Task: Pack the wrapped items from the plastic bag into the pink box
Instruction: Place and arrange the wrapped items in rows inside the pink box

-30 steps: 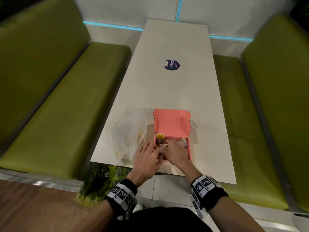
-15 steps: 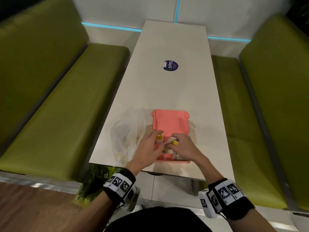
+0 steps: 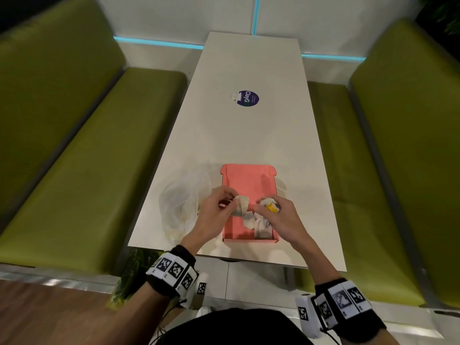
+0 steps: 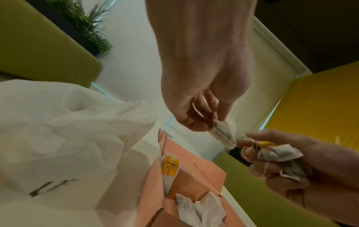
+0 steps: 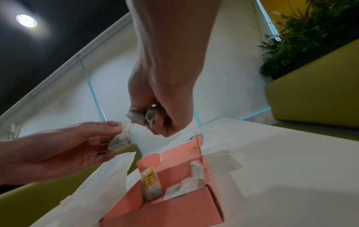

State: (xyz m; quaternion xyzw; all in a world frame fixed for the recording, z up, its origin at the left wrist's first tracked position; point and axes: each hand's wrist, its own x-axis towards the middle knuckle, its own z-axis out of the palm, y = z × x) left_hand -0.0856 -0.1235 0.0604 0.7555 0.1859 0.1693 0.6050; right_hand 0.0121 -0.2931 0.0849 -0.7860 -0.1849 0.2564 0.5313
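Observation:
The open pink box [image 3: 245, 181] stands near the table's front edge, lid flap back. Inside lie several wrapped tea bags [image 3: 258, 224]; one with a yellow tag [image 5: 150, 179] leans on the left wall. The crumpled plastic bag [image 3: 183, 207] lies just left of the box. My left hand [image 3: 230, 201] hovers over the box's left side and pinches a single tea bag [image 3: 241, 204]. My right hand [image 3: 267, 206] is above the box's right side, fist curled round a bunch of tea bags [image 4: 279, 153] with a yellow tag. The two hands are a little apart.
The white table [image 3: 249, 133] carries a round dark sticker [image 3: 247, 98] farther back. Green benches [image 3: 74, 158] run along both sides. A plant [image 3: 132, 272] sits on the floor under the table's front left corner.
Both hands have risen out of the box and drawn apart. The left now holds one tea bag away from the bunch in the right.

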